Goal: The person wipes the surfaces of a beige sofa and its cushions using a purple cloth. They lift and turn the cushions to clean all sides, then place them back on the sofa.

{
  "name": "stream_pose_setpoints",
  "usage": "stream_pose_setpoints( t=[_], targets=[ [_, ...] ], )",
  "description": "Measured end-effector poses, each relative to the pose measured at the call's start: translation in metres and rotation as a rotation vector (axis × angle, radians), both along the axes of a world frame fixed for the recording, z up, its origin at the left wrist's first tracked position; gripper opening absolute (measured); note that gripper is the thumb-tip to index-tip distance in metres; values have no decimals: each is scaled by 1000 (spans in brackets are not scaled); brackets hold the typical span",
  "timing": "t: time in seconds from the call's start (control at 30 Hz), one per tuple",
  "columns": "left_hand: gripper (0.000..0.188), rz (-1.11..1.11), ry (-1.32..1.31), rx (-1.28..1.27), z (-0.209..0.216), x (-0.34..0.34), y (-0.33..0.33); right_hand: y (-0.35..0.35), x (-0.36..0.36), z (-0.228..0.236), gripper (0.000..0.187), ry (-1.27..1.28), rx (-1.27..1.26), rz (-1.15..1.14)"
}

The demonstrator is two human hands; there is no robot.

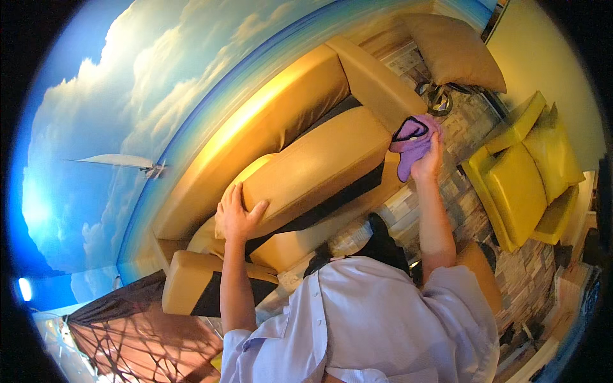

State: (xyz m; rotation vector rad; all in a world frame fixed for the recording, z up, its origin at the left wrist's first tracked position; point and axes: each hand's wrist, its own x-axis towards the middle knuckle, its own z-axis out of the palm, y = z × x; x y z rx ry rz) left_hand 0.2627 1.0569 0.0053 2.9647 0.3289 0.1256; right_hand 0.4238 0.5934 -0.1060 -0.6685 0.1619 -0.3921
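On my head feed, nearest is the wearer's pale lavender button-front shirt [377,313]; past it the L hand [237,218] rests on the near-left end of a long tan leather-look seat cushion [313,167], thumb apart from the other fingers, gripping nothing I can make out. The R hand [426,165] has its fingers clamped on a bunched purple cloth w/ dark edging [412,148], held up by the cushion's far-right end; can't tell if cloth & cushion touch. Step in hand, I'd judge: L steadies the cushion, R has the cloth ready at the other end. Next move, IMO, calls for a steady L palm & the cloth opened flatter, for fuller contact w/ the leather. The cushion sits askew on the tan sofa [255,118], a black panel showing below its front edge. Off to the R, on the block-patterned floor [520,271], stands a bright yellow padded seat [523,171], well apart from the R hand. Farther up, a plump brown pillow [460,54] lies near the sofa's far arm. Bkgd behind the sofa: a curved blue wall painted w/ clouds & sea [147,51], plus a white sail-shaped piece [118,161].
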Motion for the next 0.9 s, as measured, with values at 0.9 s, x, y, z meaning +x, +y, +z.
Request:
stream_pose_setpoints(
  t=[0.9],
  targets=[
    [79, -452, 69, -471, -52, 89, 163, 407, -93, -14, 44, 136, -1346, -289]
  ],
)
